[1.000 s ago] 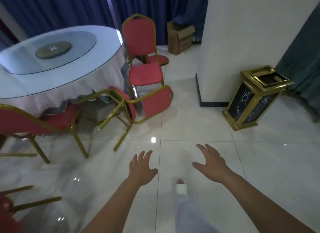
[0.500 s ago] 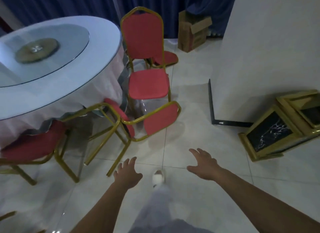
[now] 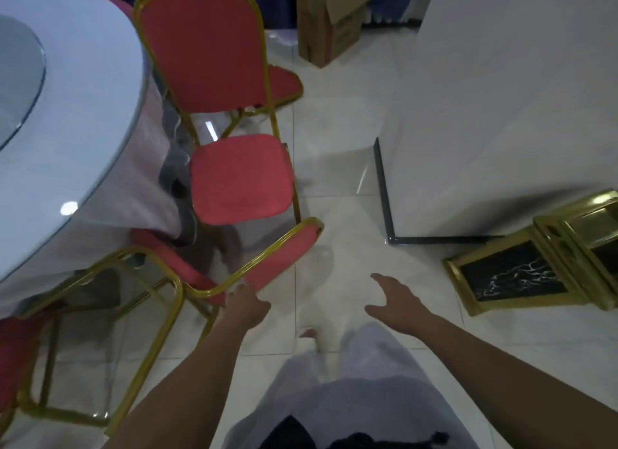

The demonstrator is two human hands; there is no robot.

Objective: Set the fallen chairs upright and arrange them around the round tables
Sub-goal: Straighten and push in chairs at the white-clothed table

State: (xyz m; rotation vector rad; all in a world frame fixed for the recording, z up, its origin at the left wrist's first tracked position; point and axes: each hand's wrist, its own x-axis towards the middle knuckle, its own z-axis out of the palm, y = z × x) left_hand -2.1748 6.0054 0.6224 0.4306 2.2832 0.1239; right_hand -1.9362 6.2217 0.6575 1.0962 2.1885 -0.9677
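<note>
Fallen red-padded, gold-tube chair [image 3: 284,248] lies on its side on the white tile floor [image 3: 334,181], just beside the round white-clothed bench [image 3: 83,131]. L grip [image 3: 245,303] is released, fingertips at the backrest frame. R grip [image 3: 394,301] is released, empty, well apart. Best approach, prob.: clench both on the frame and pivot it up w/o knocking the upright red chair [image 3: 234,181].

The surface [image 3: 83,131] runs off the upper left edge. The box [image 3: 329,30] is cut at the top, the bin [image 3: 511,278] at the right, a chair [image 3: 13,348] at lower left. Blur hides whether the left hand [image 3: 244,306] touches the fallen chair [image 3: 281,251].
</note>
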